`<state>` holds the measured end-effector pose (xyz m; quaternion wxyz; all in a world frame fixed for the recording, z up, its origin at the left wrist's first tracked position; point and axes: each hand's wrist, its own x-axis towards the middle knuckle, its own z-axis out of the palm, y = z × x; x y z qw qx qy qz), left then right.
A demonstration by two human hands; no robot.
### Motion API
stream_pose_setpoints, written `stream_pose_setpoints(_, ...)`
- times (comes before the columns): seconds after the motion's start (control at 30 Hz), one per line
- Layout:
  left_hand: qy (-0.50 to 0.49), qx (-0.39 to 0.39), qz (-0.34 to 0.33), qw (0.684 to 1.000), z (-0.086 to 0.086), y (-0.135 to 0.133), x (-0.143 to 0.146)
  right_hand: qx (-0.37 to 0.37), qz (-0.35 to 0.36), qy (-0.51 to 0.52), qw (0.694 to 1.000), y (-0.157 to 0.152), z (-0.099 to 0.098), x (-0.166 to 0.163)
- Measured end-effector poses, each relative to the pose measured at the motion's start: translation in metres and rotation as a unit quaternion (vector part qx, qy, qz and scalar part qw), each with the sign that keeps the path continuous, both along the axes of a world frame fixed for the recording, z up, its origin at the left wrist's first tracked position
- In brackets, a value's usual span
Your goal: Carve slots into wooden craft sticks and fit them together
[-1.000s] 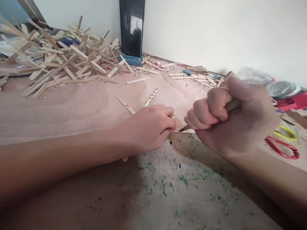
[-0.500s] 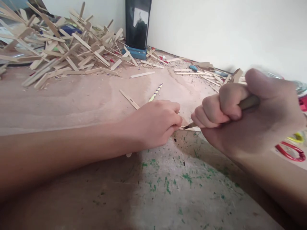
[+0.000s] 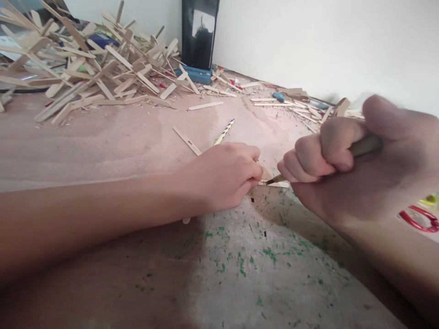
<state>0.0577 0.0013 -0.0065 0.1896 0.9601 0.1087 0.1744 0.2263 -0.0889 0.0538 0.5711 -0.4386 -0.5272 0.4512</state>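
My left hand (image 3: 231, 176) is closed, pressing a flat wooden craft stick (image 3: 283, 184) to the table with its fingertips. Most of that stick is hidden under the fingers. My right hand (image 3: 366, 176) is wrapped in a fist round a narrow carving tool (image 3: 365, 145) with a brownish handle. Its dark tip rests on the stick, just right of my left fingertips. Beyond my left hand lie a craft stick with a small slot (image 3: 187, 141) and a patterned pencil (image 3: 225, 131), both partly covered. A rounded stick end (image 3: 186, 220) shows below my left wrist.
A large heap of craft sticks (image 3: 113, 68) fills the back left. A dark phone (image 3: 199, 34) stands upright in a blue stand (image 3: 199, 75) by the wall. More sticks and scraps (image 3: 302, 107) lie at the back right. Red handles (image 3: 418, 219) show at the right edge.
The view has shifted slightly. My right fist has moved a little to the right, with the tool tip still on the stick. My left hand keeps its hold.
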Motion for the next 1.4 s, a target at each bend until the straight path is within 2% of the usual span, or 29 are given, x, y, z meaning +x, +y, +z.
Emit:
stream_pose_setpoints(0.17, -0.002, -0.005, -0.002, 1.000, 0.000, 0.000, 0.000, 0.012, -0.038, 0.026, 0.999, 0.001, -0.004, -0.001)
stream_pose_setpoints(0.37, 0.001, 0.003, -0.002, 1.000, 0.001, 0.001, 0.000, -0.014, 0.076, -0.034, 0.996, 0.004, 0.001, 0.015)
stream_pose_setpoints(0.57, 0.014, -0.002, 0.001, 1.000, 0.002, 0.000, 0.000, -0.034, 0.042, -0.031, 0.998, 0.002, 0.003, 0.012)
stream_pose_setpoints(0.73, 0.005, -0.004, -0.003, 1.000, 0.001, 0.000, -0.001, -0.012, 0.061, -0.022, 0.998, 0.002, -0.001, 0.010)
stream_pose_setpoints(0.93, 0.003, 0.006, -0.002, 1.000, 0.000, 0.001, -0.001, 0.009, -0.032, 0.018, 0.999, -0.001, -0.002, 0.000)
stream_pose_setpoints(1.03, 0.006, 0.007, 0.000, 1.000, 0.001, 0.001, -0.001, -0.007, -0.032, 0.006, 0.999, 0.000, -0.003, -0.002)
stream_pose_setpoints(1.2, 0.001, 0.004, -0.003, 1.000, 0.000, 0.000, 0.000, 0.040, -0.038, 0.024, 0.998, 0.003, -0.008, 0.000)
stream_pose_setpoints(1.4, 0.003, -0.002, 0.000, 1.000, 0.002, 0.000, 0.001, 0.043, -0.039, 0.023, 0.998, 0.005, -0.009, -0.006)
